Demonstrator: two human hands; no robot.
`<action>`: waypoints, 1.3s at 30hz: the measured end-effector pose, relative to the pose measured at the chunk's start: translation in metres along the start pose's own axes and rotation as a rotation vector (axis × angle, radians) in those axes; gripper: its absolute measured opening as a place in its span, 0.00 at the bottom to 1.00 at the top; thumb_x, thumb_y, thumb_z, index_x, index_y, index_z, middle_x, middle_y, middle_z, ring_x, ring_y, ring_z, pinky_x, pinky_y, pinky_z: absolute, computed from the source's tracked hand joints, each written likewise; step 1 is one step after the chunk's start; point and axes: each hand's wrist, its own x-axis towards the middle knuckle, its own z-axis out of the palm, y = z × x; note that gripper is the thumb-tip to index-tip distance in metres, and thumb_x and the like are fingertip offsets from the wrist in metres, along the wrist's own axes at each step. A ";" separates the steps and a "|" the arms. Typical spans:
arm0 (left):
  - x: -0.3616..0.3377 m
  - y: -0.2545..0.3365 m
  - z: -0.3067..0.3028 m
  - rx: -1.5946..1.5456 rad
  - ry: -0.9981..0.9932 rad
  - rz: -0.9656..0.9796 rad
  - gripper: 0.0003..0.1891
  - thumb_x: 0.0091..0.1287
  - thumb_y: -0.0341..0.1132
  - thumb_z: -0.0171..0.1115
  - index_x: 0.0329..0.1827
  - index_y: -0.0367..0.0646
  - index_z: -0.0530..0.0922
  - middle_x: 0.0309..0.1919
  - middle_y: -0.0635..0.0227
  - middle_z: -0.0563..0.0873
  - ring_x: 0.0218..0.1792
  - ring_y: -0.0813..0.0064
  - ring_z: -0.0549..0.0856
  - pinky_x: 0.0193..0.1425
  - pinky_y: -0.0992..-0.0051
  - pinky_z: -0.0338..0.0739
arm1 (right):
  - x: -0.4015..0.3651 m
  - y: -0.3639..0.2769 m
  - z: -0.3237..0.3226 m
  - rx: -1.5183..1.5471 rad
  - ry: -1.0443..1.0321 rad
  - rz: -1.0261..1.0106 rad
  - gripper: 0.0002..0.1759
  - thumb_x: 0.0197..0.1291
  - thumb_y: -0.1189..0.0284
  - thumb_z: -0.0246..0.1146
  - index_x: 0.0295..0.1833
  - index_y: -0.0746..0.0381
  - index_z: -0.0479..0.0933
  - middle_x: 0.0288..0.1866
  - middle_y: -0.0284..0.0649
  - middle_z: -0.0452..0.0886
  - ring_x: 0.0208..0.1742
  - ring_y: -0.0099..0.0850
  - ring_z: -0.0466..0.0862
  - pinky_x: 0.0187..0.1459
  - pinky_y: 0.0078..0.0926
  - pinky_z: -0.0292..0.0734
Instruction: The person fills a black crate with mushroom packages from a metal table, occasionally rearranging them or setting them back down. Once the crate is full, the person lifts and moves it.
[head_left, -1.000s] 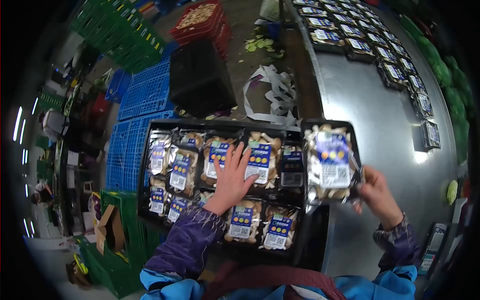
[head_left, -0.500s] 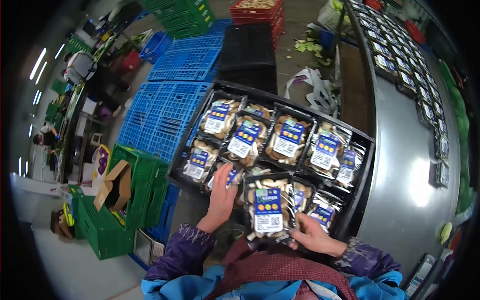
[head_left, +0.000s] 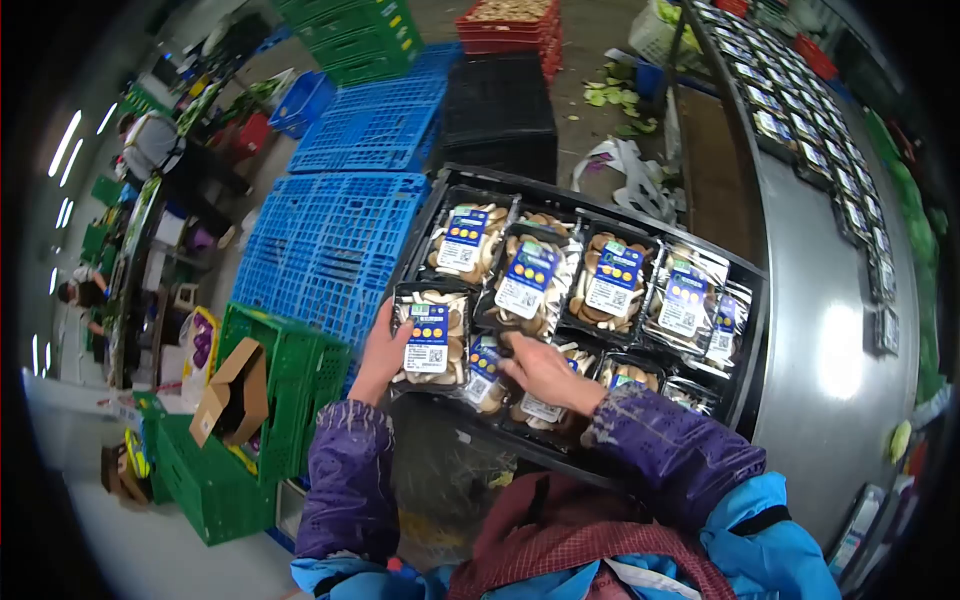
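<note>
A black crate in front of me holds several film-wrapped packs of sliced mushrooms with blue and white labels. My left hand grips a mushroom pack by its left side, over the crate's near left corner, thumb on the front. My right hand reaches into the crate's near row, fingers bent and closed at the edge of another mushroom pack. Part of that pack is hidden by the hand. Behind it, a larger-looking pack lies on top of others.
A metal table on the right carries rows of similar packs. Blue plastic pallets lie beyond the crate to the left. Green crates and an open cardboard box stand at left. Co-workers are further off.
The front mushroom pack has moved left, from my right hand into my left hand. My right hand has shifted left and forward onto the packs in the crate.
</note>
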 end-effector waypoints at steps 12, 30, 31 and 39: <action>0.000 0.044 0.030 0.577 0.121 0.305 0.34 0.58 0.35 0.58 0.68 0.41 0.55 0.63 0.49 0.61 0.63 0.53 0.63 0.62 0.60 0.60 | 0.016 -0.030 -0.048 -0.441 0.380 -0.185 0.23 0.49 0.65 0.62 0.52 0.57 0.69 0.51 0.44 0.73 0.53 0.42 0.73 0.47 0.43 0.70; -0.024 0.055 0.065 0.947 0.144 0.428 0.31 0.58 0.45 0.55 0.64 0.43 0.63 0.65 0.49 0.59 0.64 0.49 0.59 0.63 0.52 0.56 | -0.063 0.021 -0.208 -0.567 0.737 -0.244 0.29 0.46 0.64 0.63 0.56 0.58 0.67 0.56 0.42 0.70 0.58 0.35 0.70 0.53 0.43 0.63; -0.035 0.070 0.069 0.917 0.098 0.346 0.32 0.61 0.49 0.55 0.67 0.46 0.61 0.68 0.51 0.54 0.67 0.50 0.55 0.64 0.49 0.52 | -0.089 0.046 -0.242 -0.597 0.868 -0.258 0.27 0.46 0.64 0.63 0.53 0.60 0.69 0.52 0.43 0.73 0.52 0.38 0.74 0.49 0.38 0.68; -0.062 0.091 0.091 1.090 0.119 0.340 0.28 0.66 0.45 0.50 0.64 0.37 0.62 0.63 0.45 0.63 0.61 0.47 0.65 0.62 0.59 0.62 | -0.406 0.335 -0.462 -0.307 1.483 0.862 0.30 0.56 0.59 0.58 0.63 0.54 0.59 0.64 0.43 0.61 0.61 0.41 0.66 0.59 0.40 0.63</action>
